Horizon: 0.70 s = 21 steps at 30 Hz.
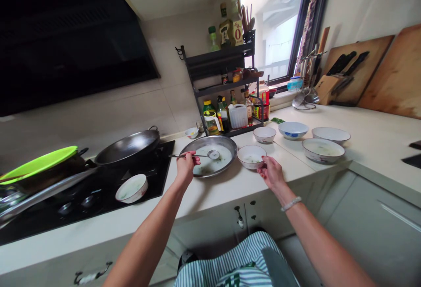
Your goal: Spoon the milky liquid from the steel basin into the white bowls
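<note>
My left hand (187, 165) grips the handle of a metal ladle (213, 154), whose bowl is over a wide steel basin (234, 150). Pale, whitish soup (207, 164) with green flecks fills part of that basin. Just right of it, my right hand (271, 171) pinches the rim of a small white bowl (251, 164), which has some of the same soup inside. Farther right stands a larger bowl (324, 159) with similar soup. On the stove's front edge sits another soup bowl (133, 196).
A wok (128, 147) and a pot under a bright green strainer (42, 162) stand on the black stove (148, 177). Behind the basin is a black rack (223, 57) of bottles. More bowls (293, 130), a knife block (325, 87) and cutting boards (394, 72) are at the right.
</note>
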{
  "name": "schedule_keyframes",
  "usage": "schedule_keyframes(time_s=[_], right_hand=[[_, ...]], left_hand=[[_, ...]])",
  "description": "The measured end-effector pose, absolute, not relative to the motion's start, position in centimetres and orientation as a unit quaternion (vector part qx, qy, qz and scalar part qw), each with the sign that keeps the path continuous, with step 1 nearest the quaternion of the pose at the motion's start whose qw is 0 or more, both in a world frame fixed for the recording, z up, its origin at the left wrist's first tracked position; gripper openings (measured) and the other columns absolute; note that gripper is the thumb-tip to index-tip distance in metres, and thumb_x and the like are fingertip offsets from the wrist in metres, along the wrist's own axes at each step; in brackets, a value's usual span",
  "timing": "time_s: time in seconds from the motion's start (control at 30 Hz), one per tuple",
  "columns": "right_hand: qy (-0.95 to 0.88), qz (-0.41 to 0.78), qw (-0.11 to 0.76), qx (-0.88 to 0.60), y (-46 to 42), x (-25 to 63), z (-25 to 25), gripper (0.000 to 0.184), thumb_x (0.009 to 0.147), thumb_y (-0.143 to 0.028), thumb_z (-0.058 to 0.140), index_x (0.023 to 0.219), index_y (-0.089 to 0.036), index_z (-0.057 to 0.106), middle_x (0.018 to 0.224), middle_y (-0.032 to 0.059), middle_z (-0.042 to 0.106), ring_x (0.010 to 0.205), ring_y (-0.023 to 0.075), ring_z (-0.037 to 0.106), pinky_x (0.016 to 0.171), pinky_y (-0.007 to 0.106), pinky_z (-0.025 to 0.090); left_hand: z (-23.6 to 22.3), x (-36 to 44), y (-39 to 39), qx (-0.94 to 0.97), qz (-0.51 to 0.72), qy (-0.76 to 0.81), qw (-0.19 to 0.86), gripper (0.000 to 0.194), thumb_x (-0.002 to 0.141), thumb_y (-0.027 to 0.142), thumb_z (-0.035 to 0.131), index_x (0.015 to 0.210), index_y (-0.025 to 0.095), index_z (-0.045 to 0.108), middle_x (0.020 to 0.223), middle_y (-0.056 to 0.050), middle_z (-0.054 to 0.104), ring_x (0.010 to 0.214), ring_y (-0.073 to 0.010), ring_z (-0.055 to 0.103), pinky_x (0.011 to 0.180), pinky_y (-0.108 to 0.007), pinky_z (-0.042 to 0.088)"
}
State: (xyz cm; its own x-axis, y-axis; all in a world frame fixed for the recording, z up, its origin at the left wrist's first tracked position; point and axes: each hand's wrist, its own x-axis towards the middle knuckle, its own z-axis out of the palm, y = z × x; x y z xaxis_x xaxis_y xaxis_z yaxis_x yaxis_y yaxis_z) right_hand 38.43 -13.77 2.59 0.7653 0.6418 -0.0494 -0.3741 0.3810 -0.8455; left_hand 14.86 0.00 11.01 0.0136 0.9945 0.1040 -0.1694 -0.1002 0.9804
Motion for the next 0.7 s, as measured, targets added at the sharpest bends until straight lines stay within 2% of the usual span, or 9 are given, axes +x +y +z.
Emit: schedule_keyframes(time_s=[0.2, 0.7], right_hand=[[-0.145, 0.309, 0.817, -0.464, -13.8, 38.4, 2.6, 0.035, 0.057, -0.038, 0.074, 0.077, -0.020, 0.052, 0.049, -0.0039, 0.054, 0.036, 0.0095, 0.048, 0.030, 0.016, 0.026], [-0.152, 0.313, 0.814, -0.466, -13.8, 38.5, 2.6, 0.037, 0.059, -0.040, 0.076, 0.078, -0.021, 0.051, 0.050, -0.0042, 0.054, 0.037, 0.0096, 0.049, 0.030, 0.016, 0.025]], left_hand=[[11.7, 14.5, 0.0, 0.450, 0.557, 0.428, 0.551, 0.017, 0.079, 0.006, 0.042, 0.077, 0.009, 0.059, 0.052, -0.004, 0.059, 0.042, -0.0098, 0.053, 0.046, -0.021, 0.047], [12.3, 14.7, -0.4, 0.452, 0.551, 0.427, 0.557, 0.019, 0.083, 0.006, 0.042, 0.077, 0.008, 0.059, 0.054, -0.004, 0.059, 0.044, -0.0090, 0.055, 0.047, -0.020, 0.047]])
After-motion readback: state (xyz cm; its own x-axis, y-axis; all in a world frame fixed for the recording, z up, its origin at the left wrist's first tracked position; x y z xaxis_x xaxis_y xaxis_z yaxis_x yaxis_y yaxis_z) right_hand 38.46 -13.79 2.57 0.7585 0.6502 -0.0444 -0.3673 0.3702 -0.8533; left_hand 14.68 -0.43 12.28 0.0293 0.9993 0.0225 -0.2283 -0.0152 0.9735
